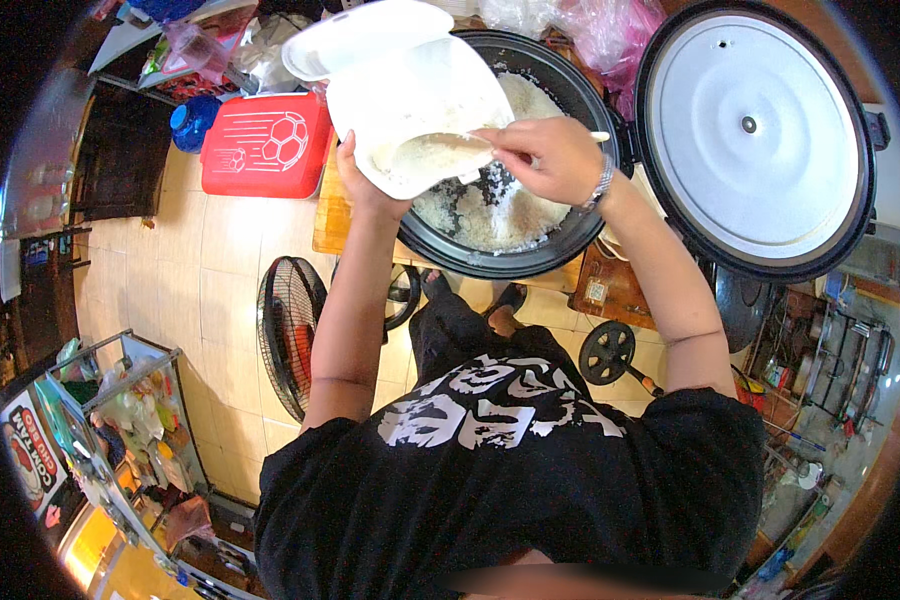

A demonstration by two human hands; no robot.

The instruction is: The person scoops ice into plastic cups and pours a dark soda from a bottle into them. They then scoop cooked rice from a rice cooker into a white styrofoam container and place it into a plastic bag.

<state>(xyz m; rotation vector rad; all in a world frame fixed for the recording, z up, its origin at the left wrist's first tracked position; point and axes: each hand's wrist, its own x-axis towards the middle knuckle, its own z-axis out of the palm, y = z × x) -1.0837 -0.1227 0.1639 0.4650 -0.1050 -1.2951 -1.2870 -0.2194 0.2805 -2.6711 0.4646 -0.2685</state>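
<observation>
My left hand (367, 176) grips a white clamshell food container (420, 94) from its left edge, tilted over the pot with its lid swung up. Grains of rice cling to the container's inside. My right hand (547, 160), a metal bracelet at its wrist, pinches a pale rice scoop (431, 154) at the container's near side; a pale handle end (601, 136) pokes out beyond the hand. Below both hands stands a large black rice cooker pot (487, 264). White rice (480, 221) lies in it, part of the dark bottom showing through.
To the right, the cooker's round lid (787, 161) stands raised on its hinge. A red plastic box (262, 146) with a football print and a blue bottle (193, 124) are at the left. Plastic bags (600, 30) lie behind the pot. A black fan (292, 337) stands on the tiled floor.
</observation>
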